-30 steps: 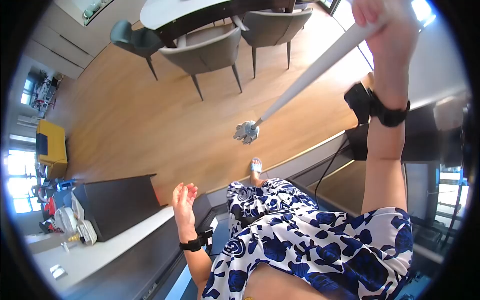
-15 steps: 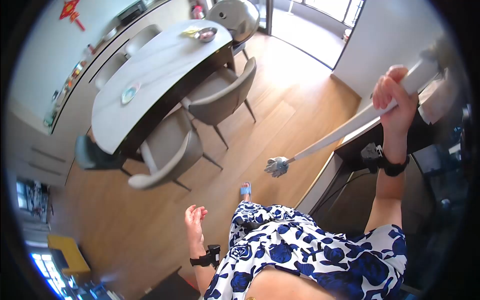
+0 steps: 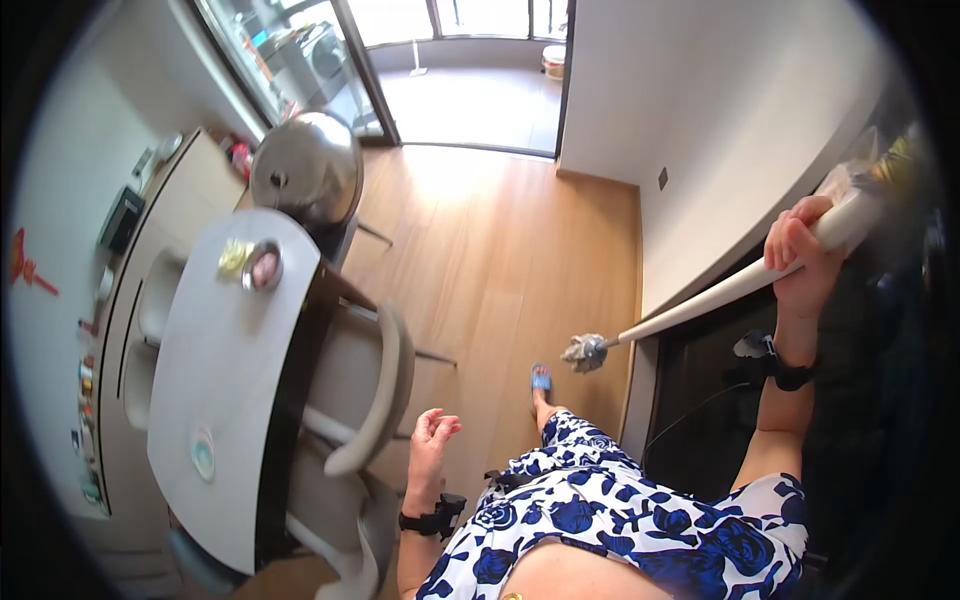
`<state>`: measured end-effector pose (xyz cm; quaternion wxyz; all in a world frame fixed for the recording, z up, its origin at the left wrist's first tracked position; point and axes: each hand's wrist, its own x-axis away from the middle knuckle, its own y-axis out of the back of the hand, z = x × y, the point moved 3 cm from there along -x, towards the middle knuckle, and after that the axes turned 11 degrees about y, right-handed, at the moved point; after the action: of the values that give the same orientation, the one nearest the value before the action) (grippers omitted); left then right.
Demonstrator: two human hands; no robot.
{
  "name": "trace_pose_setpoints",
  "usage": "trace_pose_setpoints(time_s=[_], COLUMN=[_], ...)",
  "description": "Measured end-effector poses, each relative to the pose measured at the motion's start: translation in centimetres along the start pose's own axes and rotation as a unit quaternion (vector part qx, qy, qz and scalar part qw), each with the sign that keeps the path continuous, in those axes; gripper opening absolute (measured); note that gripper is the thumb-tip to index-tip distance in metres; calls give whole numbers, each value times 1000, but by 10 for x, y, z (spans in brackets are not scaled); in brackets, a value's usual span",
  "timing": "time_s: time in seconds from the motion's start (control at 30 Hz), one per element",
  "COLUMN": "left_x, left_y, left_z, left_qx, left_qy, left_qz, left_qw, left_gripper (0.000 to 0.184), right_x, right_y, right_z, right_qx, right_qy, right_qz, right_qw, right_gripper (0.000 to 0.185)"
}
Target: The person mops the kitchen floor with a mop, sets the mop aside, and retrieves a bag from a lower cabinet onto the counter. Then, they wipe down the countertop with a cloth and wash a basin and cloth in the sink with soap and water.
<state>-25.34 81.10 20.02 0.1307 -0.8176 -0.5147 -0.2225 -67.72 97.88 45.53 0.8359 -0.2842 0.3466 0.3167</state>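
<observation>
My right hand [image 3: 803, 262], raised at the right, is wrapped round a long white mop pole [image 3: 715, 296]. The pole slants down to the left, and its grey mop head [image 3: 584, 353] hangs beyond my foot, near the dark cabinet. Something blurred, partly in clear plastic, shows at the pole's upper end. Low in the centre, my left hand [image 3: 430, 445] holds nothing; its fingers are loosely bent and apart, beside a grey chair [image 3: 375, 400]. Both wrists wear black straps with small devices.
A pale dining table [image 3: 225, 370] stands at left with a metal bowl [image 3: 263, 267] and a plate [image 3: 203, 452]. A large metal dome [image 3: 308, 170] is behind it. Ahead is an open doorway [image 3: 470, 150]; a white wall [image 3: 700, 120] and dark cabinet [image 3: 700, 375] are at right.
The view has turned right, so the table has shifted left and the doorway is now ahead. My right hand has carried the mop along. My left hand stays raised and empty.
</observation>
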Motion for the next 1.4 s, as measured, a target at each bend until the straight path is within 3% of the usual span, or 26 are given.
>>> trace_pose_setpoints(time_s=[0.2, 0.27, 0.47, 0.63, 0.7, 0.9, 0.97, 1.1, 1.37, 1.4], left_x=[-26, -22, -51, -136, -153, -272, -254, -321, -404, -384], left_y=[-67, -31, -23, -33, -29, -104, -103, -135, -115, -94], left_z=[-79, -55, -74, -101, -112, -244, -251, -292, -299, -298], left_qx=[-40, -14, -15, 5, -36, -77, -87, -122, -72, -60], left_qy=[5, 7, 36, 51, 37, -66, -77, -89, -23, -13], left_qz=[79, 75, 45, 55, 51, 123, 158, 204, 27, 13], left_qw=[996, 997, 998, 997, 997, 987, 981, 967, 997, 998], left_gripper=[32, 32, 31, 31, 31, 30, 29, 29, 28, 28], right_x=[-46, -26, -54, -103, -108, -188, -179, -224, -325, -323], right_y=[55, 2, 11, 10, 5, 5, -19, -35, -30, -48], right_z=[3, -4, -34, -75, -80, -151, -128, -197, -355, -338], right_qx=[43, 54, 74, 86, 79, 69, 51, 22, -13, -3], right_qy=[-33, -39, -34, -8, -11, 38, 41, 38, -1, 8], right_qz=[-79, -45, -57, -63, -56, -54, -32, -14, -33, -26], right_qw=[995, 997, 995, 994, 995, 995, 997, 999, 999, 1000], right_gripper=[9, 8, 10, 9, 9, 10, 10, 9, 11, 12])
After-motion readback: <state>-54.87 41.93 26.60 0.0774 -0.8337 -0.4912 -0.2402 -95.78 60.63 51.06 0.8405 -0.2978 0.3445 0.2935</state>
